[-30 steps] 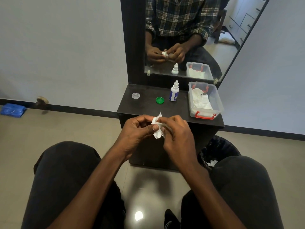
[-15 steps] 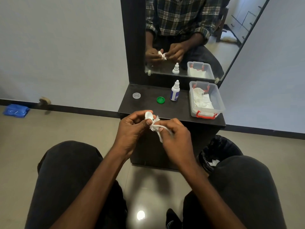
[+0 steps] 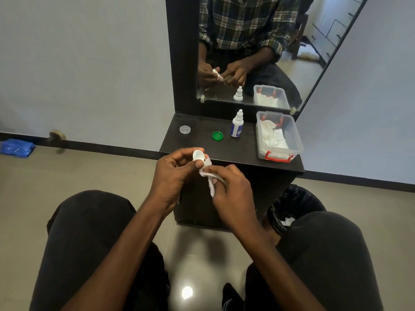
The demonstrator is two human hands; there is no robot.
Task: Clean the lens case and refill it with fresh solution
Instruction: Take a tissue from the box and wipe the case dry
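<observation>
My left hand (image 3: pixel 174 173) pinches a white lens case (image 3: pixel 198 155) just in front of the dark shelf (image 3: pixel 202 143); one round cup shows above my thumb. My right hand (image 3: pixel 232 190) grips a crumpled white tissue (image 3: pixel 208 176) and holds it against the case. On the shelf stand a white solution bottle (image 3: pixel 236 125) with a blue label, a green cap (image 3: pixel 217 135) and a clear cap (image 3: pixel 185 129).
A clear plastic box (image 3: pixel 292 140) with red clips holds white tissues at the shelf's right end. A mirror (image 3: pixel 258 52) rises behind the shelf. A black-lined bin (image 3: pixel 289 205) stands on the floor at the right, by my knee. A blue item (image 3: pixel 16 147) lies by the left wall.
The tissue wrapped the case a second ago; now one white cup is bared above my left thumb and the tissue has slid lower under my right hand. Both hands stayed in place.
</observation>
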